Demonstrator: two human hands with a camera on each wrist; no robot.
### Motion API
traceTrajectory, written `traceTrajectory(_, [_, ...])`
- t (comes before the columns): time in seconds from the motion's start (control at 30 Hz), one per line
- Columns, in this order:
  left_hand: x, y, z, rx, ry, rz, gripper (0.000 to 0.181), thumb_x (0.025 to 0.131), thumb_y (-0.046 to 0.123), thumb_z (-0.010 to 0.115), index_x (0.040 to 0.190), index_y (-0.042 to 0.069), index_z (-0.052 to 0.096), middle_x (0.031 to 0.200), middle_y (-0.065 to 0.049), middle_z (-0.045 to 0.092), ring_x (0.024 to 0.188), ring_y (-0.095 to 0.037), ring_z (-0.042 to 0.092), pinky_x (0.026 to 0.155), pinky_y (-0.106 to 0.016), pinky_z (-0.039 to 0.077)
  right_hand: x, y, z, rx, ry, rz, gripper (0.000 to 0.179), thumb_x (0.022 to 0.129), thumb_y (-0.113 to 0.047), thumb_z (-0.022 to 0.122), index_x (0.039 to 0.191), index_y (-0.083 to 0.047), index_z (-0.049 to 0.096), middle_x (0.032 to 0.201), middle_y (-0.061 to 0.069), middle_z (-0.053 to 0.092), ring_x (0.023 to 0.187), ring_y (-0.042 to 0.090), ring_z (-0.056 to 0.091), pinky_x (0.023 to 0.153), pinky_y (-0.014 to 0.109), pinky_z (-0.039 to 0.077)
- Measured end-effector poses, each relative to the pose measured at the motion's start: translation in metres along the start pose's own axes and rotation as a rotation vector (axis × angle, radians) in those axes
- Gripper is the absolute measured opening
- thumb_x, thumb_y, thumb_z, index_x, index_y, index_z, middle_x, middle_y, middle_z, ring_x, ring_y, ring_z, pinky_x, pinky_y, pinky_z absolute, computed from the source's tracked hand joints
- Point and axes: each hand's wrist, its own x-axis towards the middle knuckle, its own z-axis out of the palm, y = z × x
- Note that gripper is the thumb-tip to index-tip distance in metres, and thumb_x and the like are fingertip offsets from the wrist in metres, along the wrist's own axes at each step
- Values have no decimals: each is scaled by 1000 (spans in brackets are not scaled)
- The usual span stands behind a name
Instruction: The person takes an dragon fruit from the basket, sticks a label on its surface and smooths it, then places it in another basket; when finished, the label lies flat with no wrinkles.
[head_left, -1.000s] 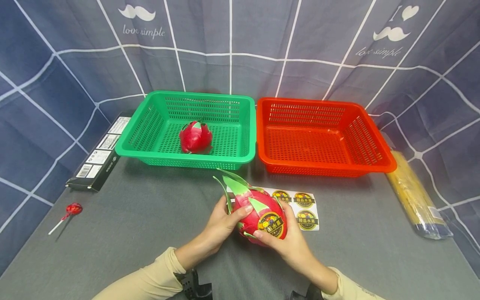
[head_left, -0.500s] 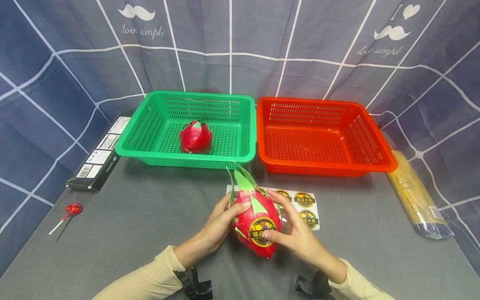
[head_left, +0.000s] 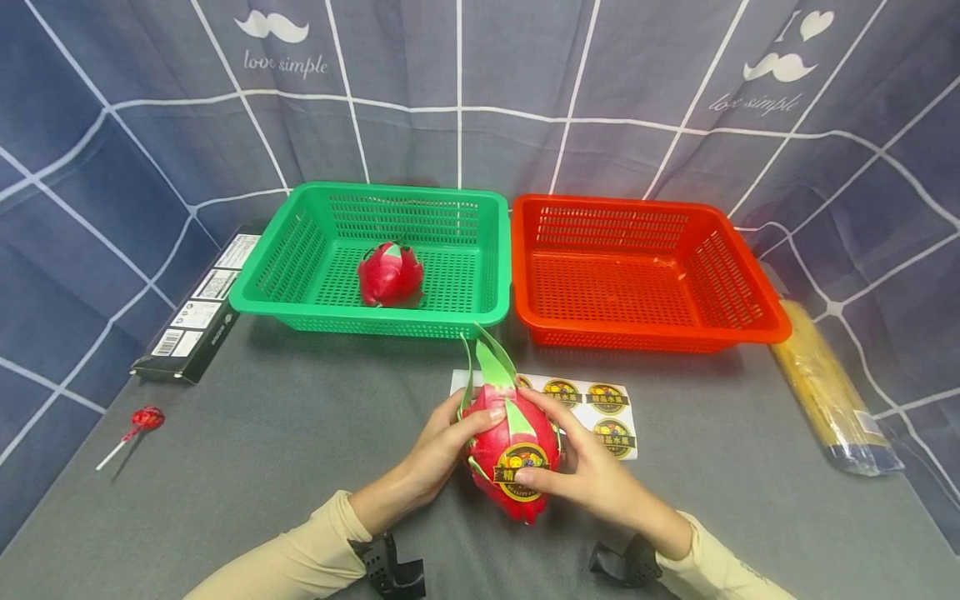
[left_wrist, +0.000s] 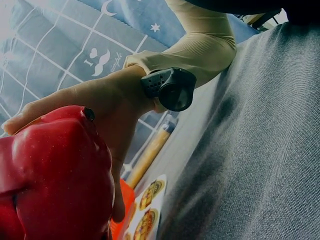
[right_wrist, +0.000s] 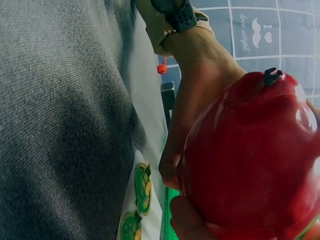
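A red dragon fruit (head_left: 491, 446) with long green leaf tips is held between both hands above the grey cloth. My left hand (head_left: 442, 446) grips its left side, thumb across the front. My right hand (head_left: 588, 471) holds the right side, its thumb resting on a round black-and-gold sticker (head_left: 522, 457) on the skin. In the left wrist view the fruit's red underside (left_wrist: 60, 175) covers much of the right hand's fingers. The right wrist view shows the left hand (right_wrist: 192, 110) against the fruit (right_wrist: 250, 160). Behind the fruit lies a white sheet of stickers (head_left: 591, 415), partly covered.
A green basket (head_left: 371, 321) holding another dragon fruit (head_left: 391, 277) stands at the back, beside a red basket (head_left: 652, 335). On the left are a black box (head_left: 198, 308) and a lollipop (head_left: 146, 418). A clear packet of yellow sticks (head_left: 828, 383) lies at the right.
The dragon fruit has turned more upright, its sticker shifting left and down. My right hand has changed its hold, and its thumb now covers part of the sticker. My left hand keeps its grip.
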Motion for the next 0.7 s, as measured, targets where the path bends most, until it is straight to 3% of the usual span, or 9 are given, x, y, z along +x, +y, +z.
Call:
traceTrajectory(0.43, [3, 1, -1, 70, -115, -9, 49, 85, 30, 52, 126, 10, 37, 110, -12, 56, 96, -13, 55, 85, -29, 44, -1, -1, 0, 23, 32, -52, 69, 79, -3, 65, 136, -16, 29, 128, 14, 39, 101, 18, 57, 74, 35, 54])
traceTrajectory(0.6, [6, -1, -2, 47, -148, 25, 47, 93, 36, 38, 130, 7, 37, 120, -15, 51, 103, -10, 52, 87, -28, 44, -6, -7, -7, -34, 56, -59, 71, 77, -3, 68, 135, -17, 30, 127, 9, 40, 105, 14, 53, 74, 34, 54])
traceTrajectory(0.7, [9, 0, -5, 2, -171, 58, 52, 97, 38, 28, 133, 2, 34, 126, -22, 49, 104, -11, 53, 89, -30, 44, -11, -16, -16, -75, 65, -114, 71, 77, -1, 66, 136, -13, 29, 127, 9, 40, 106, 12, 51, 73, 34, 54])
